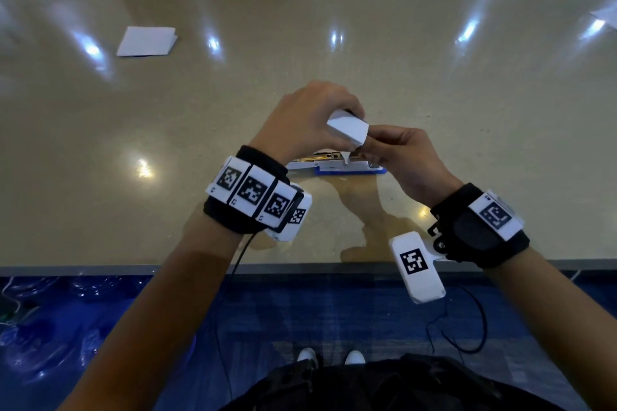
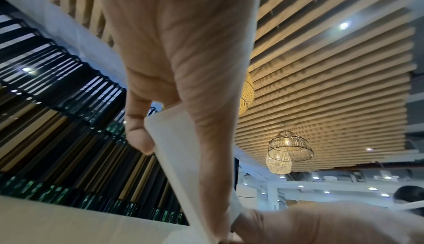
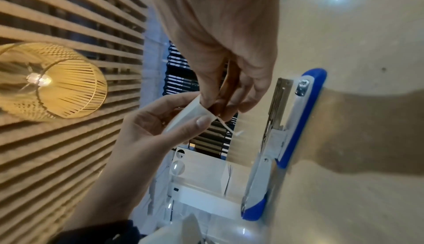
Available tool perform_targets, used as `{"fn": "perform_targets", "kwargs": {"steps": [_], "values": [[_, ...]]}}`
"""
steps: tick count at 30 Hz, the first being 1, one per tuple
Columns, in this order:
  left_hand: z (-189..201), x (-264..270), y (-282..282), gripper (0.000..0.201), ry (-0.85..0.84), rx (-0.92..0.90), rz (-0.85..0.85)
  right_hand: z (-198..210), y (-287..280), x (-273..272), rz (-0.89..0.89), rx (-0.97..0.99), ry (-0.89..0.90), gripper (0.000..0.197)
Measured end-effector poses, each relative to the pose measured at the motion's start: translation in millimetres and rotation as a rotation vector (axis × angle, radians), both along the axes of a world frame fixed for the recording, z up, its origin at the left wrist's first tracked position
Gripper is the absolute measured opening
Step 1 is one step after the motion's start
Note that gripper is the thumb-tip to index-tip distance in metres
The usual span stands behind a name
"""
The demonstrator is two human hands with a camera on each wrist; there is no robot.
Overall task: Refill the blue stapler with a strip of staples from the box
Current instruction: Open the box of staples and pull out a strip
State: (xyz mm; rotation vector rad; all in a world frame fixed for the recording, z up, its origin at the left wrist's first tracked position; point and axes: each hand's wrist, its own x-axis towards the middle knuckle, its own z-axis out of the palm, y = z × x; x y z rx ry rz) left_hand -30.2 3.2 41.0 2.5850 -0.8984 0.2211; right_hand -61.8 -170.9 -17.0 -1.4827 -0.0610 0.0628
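A small white staple box [image 1: 347, 127] is held in the air above the table by my left hand [image 1: 310, 117], whose fingers and thumb wrap round it; the box [image 2: 183, 148] also fills the left wrist view. My right hand [image 1: 384, 143] meets the box at its right end. In the right wrist view its fingertips [image 3: 221, 105] pinch that end of the box [image 3: 190, 114], where a thin white flap hangs loose. The blue stapler [image 1: 334, 166] lies flat on the table just below both hands, swung open with its metal staple channel [image 3: 278, 103] showing. No staple strip is visible.
A white stack of paper [image 1: 147, 41] lies on the beige table at the far left. Another white object [image 1: 605, 15] sits at the far right edge. The table's front edge [image 1: 100, 269] runs just under my wrists.
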Motion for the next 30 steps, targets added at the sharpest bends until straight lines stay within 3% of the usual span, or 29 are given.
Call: {"fn": "perform_targets", "kwargs": {"steps": [4,8,12,14,18,22,30], "values": [[16.6,8.5,-9.3,0.032,0.044,0.124,-0.047,-0.9,-1.3,-0.1,0.053,0.233,0.151,0.030],[25.4,14.9,-12.0,0.031,0.067,0.173,-0.088,1.4,-1.1,0.4,0.053,0.321,0.181,0.036],[25.2,15.6,-7.6,0.031,0.094,0.127,-0.079,5.1,-3.7,0.9,0.005,0.314,0.185,0.016],[20.6,15.2,-4.8,0.030,0.116,0.100,-0.067,6.8,-4.2,0.8,0.008,0.298,0.170,0.015],[3.8,13.6,1.5,0.032,0.215,0.001,-0.035,7.2,-6.3,0.6,0.010,0.225,0.122,0.038],[-13.1,5.7,4.1,0.030,0.270,-0.085,-0.022,9.7,-8.2,0.7,-0.018,0.111,0.059,0.014],[-21.0,-3.9,6.3,0.033,0.313,-0.217,-0.028,9.3,-7.6,2.7,-0.052,0.006,0.000,0.010]]}}
